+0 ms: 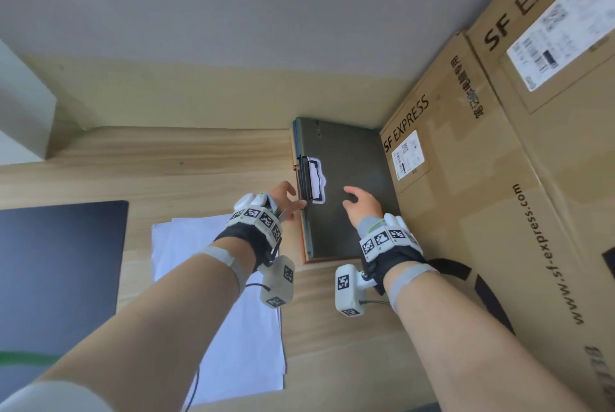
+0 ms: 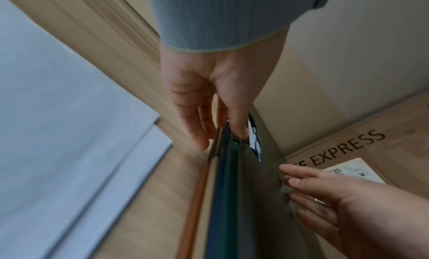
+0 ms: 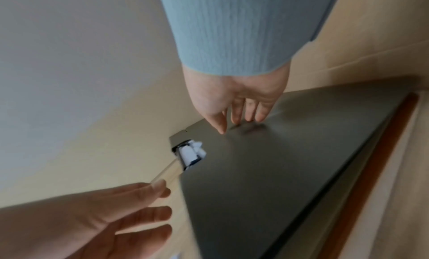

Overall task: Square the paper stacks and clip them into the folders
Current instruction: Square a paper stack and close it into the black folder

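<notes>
Beside the cardboard boxes (image 1: 466,212), folder stack (image 1: 346,212), left hand (image 1: 286,202) and right hand (image 1: 361,207) both loose-fingered, holding nothing, papers (image 1: 199,265) nearby.

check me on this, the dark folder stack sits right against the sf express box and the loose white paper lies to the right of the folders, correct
Not quite. The white paper lies to the left of the folder stack, beneath the left forearm, as the head view shows. The stack does sit against the SF Express box on its right.

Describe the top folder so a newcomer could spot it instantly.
Find the big cardboard boxes on the right of the wooden desk. Against their left side lies a pile of folders; the dark grey folder is topmost, the only one showing a black clip over a white patch.
</notes>
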Motion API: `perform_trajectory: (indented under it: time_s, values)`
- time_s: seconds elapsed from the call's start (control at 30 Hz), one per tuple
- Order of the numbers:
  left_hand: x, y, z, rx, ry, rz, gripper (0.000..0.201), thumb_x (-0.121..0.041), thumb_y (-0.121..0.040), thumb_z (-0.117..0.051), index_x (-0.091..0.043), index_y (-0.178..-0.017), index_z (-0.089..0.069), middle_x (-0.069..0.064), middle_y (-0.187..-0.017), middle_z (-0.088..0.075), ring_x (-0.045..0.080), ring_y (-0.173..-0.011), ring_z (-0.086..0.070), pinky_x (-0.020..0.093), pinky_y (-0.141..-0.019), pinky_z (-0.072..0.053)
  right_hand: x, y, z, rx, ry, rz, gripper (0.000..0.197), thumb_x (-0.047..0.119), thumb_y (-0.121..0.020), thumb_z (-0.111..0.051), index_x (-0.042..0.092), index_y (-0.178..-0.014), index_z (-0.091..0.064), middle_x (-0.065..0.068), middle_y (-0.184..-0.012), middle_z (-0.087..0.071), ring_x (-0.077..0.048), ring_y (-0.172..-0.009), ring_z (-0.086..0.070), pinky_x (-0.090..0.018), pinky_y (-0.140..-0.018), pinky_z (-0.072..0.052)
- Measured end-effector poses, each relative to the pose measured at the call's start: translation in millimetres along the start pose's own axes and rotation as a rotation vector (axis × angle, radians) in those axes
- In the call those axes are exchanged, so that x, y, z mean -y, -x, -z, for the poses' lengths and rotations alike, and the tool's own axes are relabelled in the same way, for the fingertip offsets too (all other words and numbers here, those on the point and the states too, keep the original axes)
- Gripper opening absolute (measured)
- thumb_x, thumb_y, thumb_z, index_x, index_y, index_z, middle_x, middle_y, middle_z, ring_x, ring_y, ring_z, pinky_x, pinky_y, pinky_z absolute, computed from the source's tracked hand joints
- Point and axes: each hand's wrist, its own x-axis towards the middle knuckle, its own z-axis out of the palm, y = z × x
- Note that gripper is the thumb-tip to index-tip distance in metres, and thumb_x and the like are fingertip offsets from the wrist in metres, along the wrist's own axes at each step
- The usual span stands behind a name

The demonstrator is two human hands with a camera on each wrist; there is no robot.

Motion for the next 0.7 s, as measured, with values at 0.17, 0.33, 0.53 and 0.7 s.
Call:
perform_trajectory:
  time_s: [0.17, 0.33, 0.53, 0.7]
  values:
    - [48, 10, 35, -0.119, -0.214, 0.076, 0.037, -0.039, -0.085, -0.062, -0.017, -0.112, -0.051, 0.012, -0.106, -0.065, 0.029, -0.087, -0.064, 0.039, -0.086, -0.053, 40, 27, -35, -0.050, -0.133, 0.103, 0.035, 0.002, -0.091, -0.039, 0.013, -0.112, -0.065, -0.011, -0.115, -0.061, -0.031, -0.103, -0.062, -0.024, -0.083, -0.047]
    - [108, 39, 81, -0.225, -0.422, 0.257, 0.047, -0.050, -0.080, -0.060, -0.030, -0.120, -0.045, 0.011, -0.129, -0.040, 0.033, -0.095, -0.061, 0.046, -0.092, -0.050, 68, 64, -83, 0.098, -0.230, 0.105, 0.031, 0.006, -0.091, -0.039, 0.011, -0.112, -0.062, -0.009, -0.108, -0.066, -0.024, -0.083, -0.060, -0.039, -0.089, -0.054]
    - [151, 75, 91, -0.208, -0.389, 0.267, 0.066, -0.051, -0.078, -0.061, -0.029, -0.135, -0.035, 0.015, -0.137, -0.038, 0.033, -0.106, -0.059, 0.043, -0.097, -0.048, 65, 95, -117, 0.155, -0.067, -0.064, 0.043, 0.014, -0.087, -0.048, 0.016, -0.130, -0.049, -0.012, -0.131, -0.054, -0.032, -0.112, -0.058, -0.031, -0.088, -0.047]
    - [168, 91, 85, -0.228, -0.333, 0.187, 0.076, -0.038, -0.077, -0.071, -0.027, -0.141, -0.031, 0.016, -0.140, -0.038, 0.034, -0.112, -0.056, 0.039, -0.096, -0.047, 62, 117, -130, 0.084, -0.066, -0.163, 0.052, 0.022, -0.084, -0.057, 0.013, -0.133, -0.042, -0.012, -0.135, -0.049, -0.032, -0.122, -0.049, -0.036, -0.098, -0.041]
